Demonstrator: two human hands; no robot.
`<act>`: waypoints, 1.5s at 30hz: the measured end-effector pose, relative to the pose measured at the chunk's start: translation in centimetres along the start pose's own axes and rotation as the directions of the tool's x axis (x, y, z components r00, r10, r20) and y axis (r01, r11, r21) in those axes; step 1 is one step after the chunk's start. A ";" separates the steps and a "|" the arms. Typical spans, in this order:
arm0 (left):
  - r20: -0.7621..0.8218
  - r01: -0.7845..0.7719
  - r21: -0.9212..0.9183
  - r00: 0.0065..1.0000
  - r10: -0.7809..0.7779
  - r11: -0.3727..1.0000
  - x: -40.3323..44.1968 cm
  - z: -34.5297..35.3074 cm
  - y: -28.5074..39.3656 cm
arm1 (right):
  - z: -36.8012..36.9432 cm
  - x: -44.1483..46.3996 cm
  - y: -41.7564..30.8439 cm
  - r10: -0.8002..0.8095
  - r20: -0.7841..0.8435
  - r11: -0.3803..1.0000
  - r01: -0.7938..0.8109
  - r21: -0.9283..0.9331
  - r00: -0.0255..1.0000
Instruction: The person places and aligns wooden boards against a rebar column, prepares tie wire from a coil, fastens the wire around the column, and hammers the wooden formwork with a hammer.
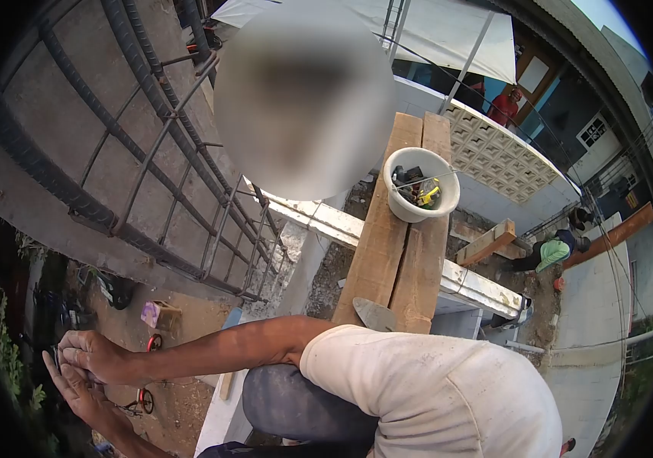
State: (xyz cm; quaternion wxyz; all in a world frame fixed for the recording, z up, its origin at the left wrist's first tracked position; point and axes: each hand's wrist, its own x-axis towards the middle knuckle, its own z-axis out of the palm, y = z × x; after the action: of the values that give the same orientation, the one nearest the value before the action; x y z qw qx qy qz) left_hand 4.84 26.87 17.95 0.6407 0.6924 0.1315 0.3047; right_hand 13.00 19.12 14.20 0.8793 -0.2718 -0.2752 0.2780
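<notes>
Both my hands are out at the lower left, close together and overlapping. My right hand, on the bare arm from the white sleeve, has loosely bent fingers. Just below it, my left hand has its fingers stretched out. I see nothing held in either hand, though the space between the palms is partly hidden. Near my right upper arm, a trowel lies on the wooden planks, its handle out of sight. Farther along the planks stands a white bucket with tools in it, one of them yellow.
A rebar cage rises at the left beside a concrete surface. Well below are a small bicycle and dirt ground. At the right, a person in green bends over; another in red stands behind patterned blocks. A blurred patch covers the upper middle.
</notes>
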 end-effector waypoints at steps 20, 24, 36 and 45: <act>0.219 0.082 0.807 0.878 -0.426 0.585 -2.8 2.5 -1.3 | -11.5 -11.2 -1.3 0.124 -0.371 0.973 -0.186 -0.136 0.920; 0.378 -0.252 0.861 0.899 -0.222 0.442 -3.5 2.5 -1.7 | -15.3 -20.1 -3.0 0.432 -0.183 0.830 -0.469 -0.303 0.883; 0.428 -0.376 0.849 0.902 -0.066 0.371 -0.8 -0.8 -9.8 | -28.9 -37.8 -13.8 0.194 -0.690 -0.578 -0.487 -0.655 0.698; 0.349 -0.320 0.917 0.933 -0.091 0.237 -2.0 -1.1 -7.6 | -28.8 -33.5 -14.8 0.514 -0.422 -0.684 0.059 -0.727 0.746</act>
State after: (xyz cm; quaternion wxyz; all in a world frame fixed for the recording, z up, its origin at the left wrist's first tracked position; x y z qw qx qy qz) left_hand 4.16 27.72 10.05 0.0673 0.9857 0.1290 0.0854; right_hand 13.04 -21.91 -7.77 -0.0499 -0.8963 -0.3998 0.1852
